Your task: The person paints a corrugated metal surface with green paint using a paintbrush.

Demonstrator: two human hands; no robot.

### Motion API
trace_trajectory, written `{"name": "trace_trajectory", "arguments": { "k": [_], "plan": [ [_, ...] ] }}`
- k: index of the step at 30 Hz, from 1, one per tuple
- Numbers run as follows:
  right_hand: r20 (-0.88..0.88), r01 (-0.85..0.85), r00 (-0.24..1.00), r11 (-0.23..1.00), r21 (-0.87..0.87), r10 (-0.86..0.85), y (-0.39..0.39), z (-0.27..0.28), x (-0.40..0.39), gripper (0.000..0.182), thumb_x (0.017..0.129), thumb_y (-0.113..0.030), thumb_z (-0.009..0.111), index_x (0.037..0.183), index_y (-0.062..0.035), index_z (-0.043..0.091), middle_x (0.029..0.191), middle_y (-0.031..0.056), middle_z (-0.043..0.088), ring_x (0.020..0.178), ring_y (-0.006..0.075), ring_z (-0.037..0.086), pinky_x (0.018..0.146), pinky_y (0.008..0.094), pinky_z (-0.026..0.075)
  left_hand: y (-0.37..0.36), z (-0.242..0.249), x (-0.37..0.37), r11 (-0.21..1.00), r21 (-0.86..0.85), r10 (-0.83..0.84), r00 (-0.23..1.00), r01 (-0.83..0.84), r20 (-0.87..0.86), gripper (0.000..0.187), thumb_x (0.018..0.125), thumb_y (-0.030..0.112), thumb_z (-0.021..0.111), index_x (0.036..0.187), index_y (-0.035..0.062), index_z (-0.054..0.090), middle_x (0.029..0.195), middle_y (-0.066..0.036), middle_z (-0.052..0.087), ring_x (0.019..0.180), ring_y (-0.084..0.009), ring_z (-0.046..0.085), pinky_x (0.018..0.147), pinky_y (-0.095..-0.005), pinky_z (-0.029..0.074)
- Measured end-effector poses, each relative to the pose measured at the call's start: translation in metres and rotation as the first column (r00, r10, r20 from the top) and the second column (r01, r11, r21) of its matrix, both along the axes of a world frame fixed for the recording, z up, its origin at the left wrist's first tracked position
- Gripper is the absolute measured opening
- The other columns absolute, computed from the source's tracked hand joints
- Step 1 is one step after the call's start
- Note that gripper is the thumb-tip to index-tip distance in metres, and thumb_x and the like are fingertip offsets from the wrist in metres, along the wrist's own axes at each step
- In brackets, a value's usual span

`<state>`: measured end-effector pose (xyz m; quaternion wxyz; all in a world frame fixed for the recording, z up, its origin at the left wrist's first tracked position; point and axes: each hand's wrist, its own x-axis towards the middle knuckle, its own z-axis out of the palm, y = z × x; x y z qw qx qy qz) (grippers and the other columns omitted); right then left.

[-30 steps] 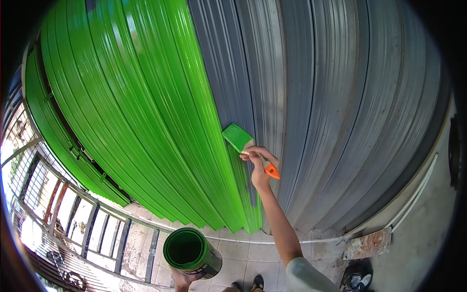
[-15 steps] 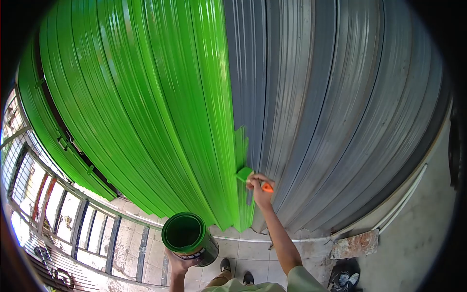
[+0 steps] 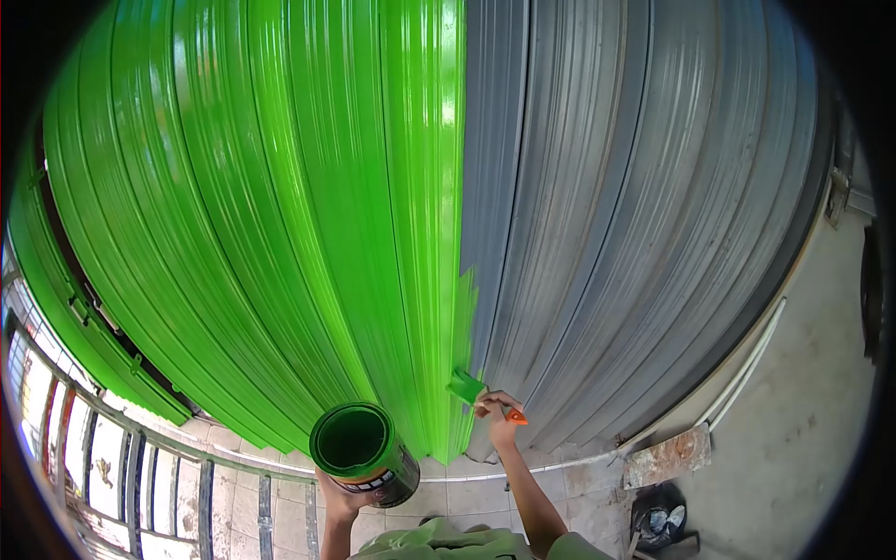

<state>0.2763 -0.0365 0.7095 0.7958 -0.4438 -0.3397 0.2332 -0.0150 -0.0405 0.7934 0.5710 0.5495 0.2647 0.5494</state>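
My right hand (image 3: 501,408) grips a paintbrush (image 3: 467,385) whose orange handle end pokes out past my fingers. Its green-coated bristles touch the ribbed metal door (image 3: 597,205) low down, along the ragged edge between green paint (image 3: 233,187) and bare grey metal. The door's left part is glossy green; the right part is grey. My left hand (image 3: 343,499) holds an open paint can (image 3: 369,457) upright at the lower middle, its fingers partly hidden behind the can. The can's rim and inner wall are smeared green.
A metal ladder-like frame (image 3: 201,504) lies along the lower left. White pipes (image 3: 747,369) run by the concrete wall (image 3: 793,448) at right. Below them are a stained board (image 3: 667,457) and a black bag (image 3: 656,513). Pale floor tiles (image 3: 476,495) stretch under me.
My right hand and the brush have moved lower along the paint edge. The camera view has shifted, so the door appears farther left at its left side. The can stays in my left hand.
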Motion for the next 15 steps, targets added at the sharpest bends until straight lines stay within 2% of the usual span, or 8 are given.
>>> {"name": "trace_trajectory", "arguments": {
  "k": [3, 5, 7, 9, 11, 12, 15],
  "plan": [
    [-0.039, -0.015, 0.999, 0.985, -0.174, 0.009, 0.005, 0.025, 0.0, 0.011, 0.079, 0.002, 0.054, 0.073, 0.0068, 0.061, 0.066, 0.0088, 0.062, 0.051, 0.0125, 0.055, 0.048, 0.0267, 0.045, 0.014, -0.002, -0.009, 0.999, 0.008, -0.03, 0.997, 0.031, -0.065, 0.081, 0.045, 0.014, 0.086, 0.116, -0.0044, 0.053, 0.104, -0.009, 0.063, 0.093, -0.0207, 0.062, 0.086, -0.0338, 0.051],
    [-0.063, 0.043, 0.997, 0.997, -0.067, -0.047, 0.016, 0.064, 0.002, 0.009, 0.079, 0.002, 0.056, 0.075, 0.0068, 0.061, 0.066, 0.0086, 0.061, 0.052, 0.013, 0.057, 0.048, 0.0267, 0.046, 0.023, -0.007, -0.013, 0.996, 0.002, -0.09, 0.994, 0.091, -0.061, 0.082, 0.045, 0.013, 0.087, 0.117, -0.0051, 0.053, 0.104, -0.01, 0.063, 0.093, -0.021, 0.062, 0.086, -0.0341, 0.051],
    [0.115, 0.094, 0.988, 0.993, 0.076, -0.102, 0.02, 0.128, 0.007, 0.01, 0.079, 0.001, 0.055, 0.078, 0.0071, 0.062, 0.068, 0.0106, 0.062, 0.053, 0.0148, 0.059, 0.049, 0.027, 0.047, 0.026, -0.011, -0.013, 0.992, -0.021, -0.129, 0.991, 0.128, -0.026, 0.082, 0.045, 0.013, 0.087, 0.117, -0.0057, 0.052, 0.105, -0.01, 0.062, 0.094, -0.0213, 0.062, 0.087, -0.0344, 0.051],
    [0.183, 0.142, 0.96, 0.933, 0.33, -0.211, 0.017, 0.184, 0.007, 0.014, 0.079, -0.002, 0.052, 0.081, 0.0076, 0.062, 0.071, 0.0131, 0.063, 0.055, 0.0179, 0.061, 0.051, 0.0285, 0.049, 0.028, -0.013, -0.008, 0.988, -0.053, -0.144, 0.989, 0.146, 0.039, 0.083, 0.046, 0.013, 0.087, 0.118, -0.0061, 0.051, 0.106, -0.011, 0.062, 0.095, -0.0215, 0.062, 0.087, -0.0347, 0.05],
    [0.183, 0.101, 0.962, 0.886, 0.453, -0.203, 0.023, 0.209, 0.014, 0.016, 0.078, -0.003, 0.051, 0.081, 0.0081, 0.062, 0.072, 0.0145, 0.064, 0.056, 0.02, 0.062, 0.053, 0.03, 0.051, 0.029, -0.017, -0.008, 0.986, -0.07, -0.151, 0.988, 0.152, 0.028, 0.084, 0.046, 0.013, 0.088, 0.119, -0.0055, 0.05, 0.106, -0.011, 0.062, 0.095, -0.0216, 0.061, 0.088, -0.0349, 0.05],
    [0.185, 0.076, 0.963, 0.857, 0.51, -0.195, 0.025, 0.214, 0.016, 0.017, 0.078, -0.004, 0.05, 0.082, 0.0083, 0.062, 0.073, 0.0152, 0.064, 0.057, 0.0211, 0.063, 0.054, 0.0308, 0.051, 0.028, -0.019, -0.009, 0.985, -0.08, -0.15, 0.988, 0.151, 0.024, 0.085, 0.046, 0.013, 0.088, 0.119, -0.0052, 0.049, 0.106, -0.011, 0.062, 0.095, -0.0217, 0.061, 0.088, -0.035, 0.05],
    [0.187, 0.093, 0.967, 0.919, 0.383, -0.175, 0.043, 0.162, 0.018, 0.013, 0.08, -0.003, 0.05, 0.08, 0.0063, 0.059, 0.073, 0.0174, 0.062, 0.056, 0.0256, 0.063, 0.052, 0.0361, 0.052, 0.02, -0.009, 0.004, 0.996, -0.063, -0.054, 0.991, 0.062, 0.125, 0.077, 0.046, 0.012, 0.089, 0.113, -0.0053, 0.056, 0.102, -0.01, 0.064, 0.091, -0.0196, 0.062, 0.085, -0.033, 0.051]
  ]
}}
